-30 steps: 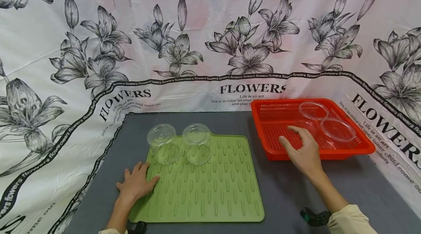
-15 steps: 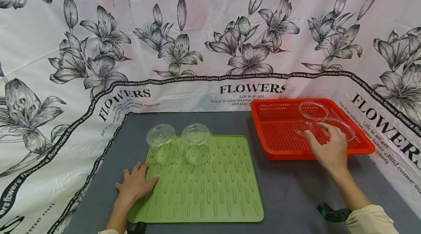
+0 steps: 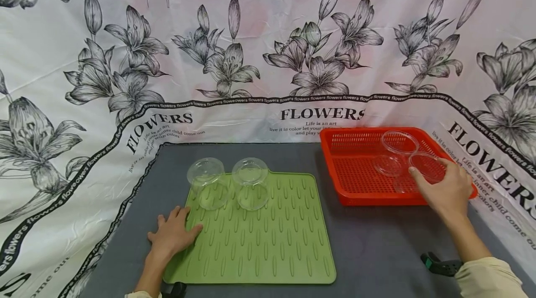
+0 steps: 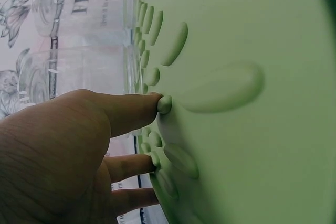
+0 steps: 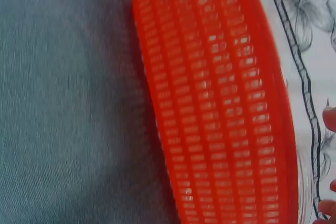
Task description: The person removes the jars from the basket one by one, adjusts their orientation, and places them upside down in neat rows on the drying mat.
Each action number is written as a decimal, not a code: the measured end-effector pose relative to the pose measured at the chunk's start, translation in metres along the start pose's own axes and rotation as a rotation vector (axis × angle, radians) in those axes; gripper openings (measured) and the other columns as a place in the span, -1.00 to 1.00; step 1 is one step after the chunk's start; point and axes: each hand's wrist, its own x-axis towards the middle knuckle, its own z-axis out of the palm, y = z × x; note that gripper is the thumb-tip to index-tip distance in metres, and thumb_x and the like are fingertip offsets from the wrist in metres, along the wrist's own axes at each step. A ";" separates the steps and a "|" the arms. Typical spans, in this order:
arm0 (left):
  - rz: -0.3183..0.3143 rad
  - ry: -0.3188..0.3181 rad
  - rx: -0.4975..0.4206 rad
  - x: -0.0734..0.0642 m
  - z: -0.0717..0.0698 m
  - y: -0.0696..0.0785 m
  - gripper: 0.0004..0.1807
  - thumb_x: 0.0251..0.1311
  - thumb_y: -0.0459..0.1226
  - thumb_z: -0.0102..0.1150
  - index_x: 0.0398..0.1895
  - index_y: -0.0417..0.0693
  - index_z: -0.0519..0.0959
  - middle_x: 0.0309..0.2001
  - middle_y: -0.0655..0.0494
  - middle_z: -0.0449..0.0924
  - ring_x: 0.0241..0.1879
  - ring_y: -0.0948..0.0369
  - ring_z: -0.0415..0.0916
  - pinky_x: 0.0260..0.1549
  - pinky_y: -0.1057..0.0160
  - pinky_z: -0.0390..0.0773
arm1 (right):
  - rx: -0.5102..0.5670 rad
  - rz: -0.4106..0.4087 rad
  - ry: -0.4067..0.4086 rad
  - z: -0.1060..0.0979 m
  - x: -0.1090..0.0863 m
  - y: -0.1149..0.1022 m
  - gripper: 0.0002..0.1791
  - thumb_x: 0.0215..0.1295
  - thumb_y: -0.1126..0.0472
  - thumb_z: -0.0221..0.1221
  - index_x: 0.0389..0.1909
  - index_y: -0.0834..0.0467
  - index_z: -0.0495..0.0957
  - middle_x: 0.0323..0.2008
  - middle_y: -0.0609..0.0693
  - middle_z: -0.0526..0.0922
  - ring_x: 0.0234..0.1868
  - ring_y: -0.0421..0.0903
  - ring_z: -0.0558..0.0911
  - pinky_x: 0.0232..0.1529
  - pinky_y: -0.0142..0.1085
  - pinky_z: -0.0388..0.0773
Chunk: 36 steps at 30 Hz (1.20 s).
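Note:
My right hand (image 3: 445, 191) is over the right side of the red basket (image 3: 343, 193), thumb and fingers spread about the rim of a clear plastic cup (image 3: 425, 168). In the right wrist view its fingertips (image 5: 329, 119) show at the right edge, near that rim; contact cannot be told. A second clear cup (image 3: 395, 149) stands behind it in the basket. My left hand (image 3: 173, 233) rests on the left edge of the green mat (image 3: 268, 251), thumb on the mat. Two more clear cups, one (image 3: 207, 184) beside the other (image 3: 251, 184), stand at the mat's back left.
The grey tabletop (image 3: 360, 251) lies between mat and basket and in front of both. A flower-printed cloth (image 3: 234, 121) hangs behind the table and runs along both sides. The basket's perforated wall (image 5: 215, 103) fills the middle of the right wrist view.
My right hand has moved right across the basket, from its front left to the nearer cup. My left hand and the cups on the mat have stayed in place.

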 end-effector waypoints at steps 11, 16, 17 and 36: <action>-0.001 -0.004 -0.002 0.000 -0.002 0.001 -0.17 0.36 0.12 0.15 0.53 -0.16 0.25 0.55 -0.40 0.01 0.44 -0.67 -0.33 0.04 -0.83 -0.13 | -0.236 0.125 -0.166 -0.009 0.019 0.025 0.30 0.17 -0.50 0.17 0.44 0.56 0.06 0.32 0.69 0.12 0.32 0.62 0.09 0.21 0.47 0.00; 0.000 -0.007 -0.009 0.000 -0.001 0.000 -0.17 0.36 0.13 0.15 0.53 -0.16 0.25 0.55 -0.41 0.00 0.44 -0.67 -0.33 0.03 -0.84 -0.13 | -0.317 0.189 -0.251 -0.013 0.030 0.031 0.44 0.10 -0.64 0.08 0.42 0.62 0.00 0.35 0.75 -0.03 0.32 0.68 0.03 0.18 0.54 -0.03; 0.000 -0.008 -0.010 0.001 -0.001 -0.001 -0.17 0.36 0.13 0.15 0.53 -0.16 0.25 0.55 -0.41 0.00 0.44 -0.67 -0.33 0.03 -0.84 -0.13 | -0.325 0.194 -0.265 -0.013 0.031 0.031 0.45 0.09 -0.65 0.08 0.41 0.63 0.00 0.35 0.76 -0.04 0.32 0.70 0.03 0.17 0.55 -0.04; 0.008 0.013 0.003 0.001 -0.001 0.000 -0.18 0.36 0.12 0.16 0.53 -0.15 0.25 0.55 -0.40 0.01 0.43 -0.67 -0.31 0.03 -0.82 -0.08 | -0.295 0.190 -0.289 -0.012 0.029 0.028 0.41 0.11 -0.62 0.11 0.46 0.56 0.00 0.39 0.70 -0.01 0.36 0.71 -0.02 0.28 0.57 -0.14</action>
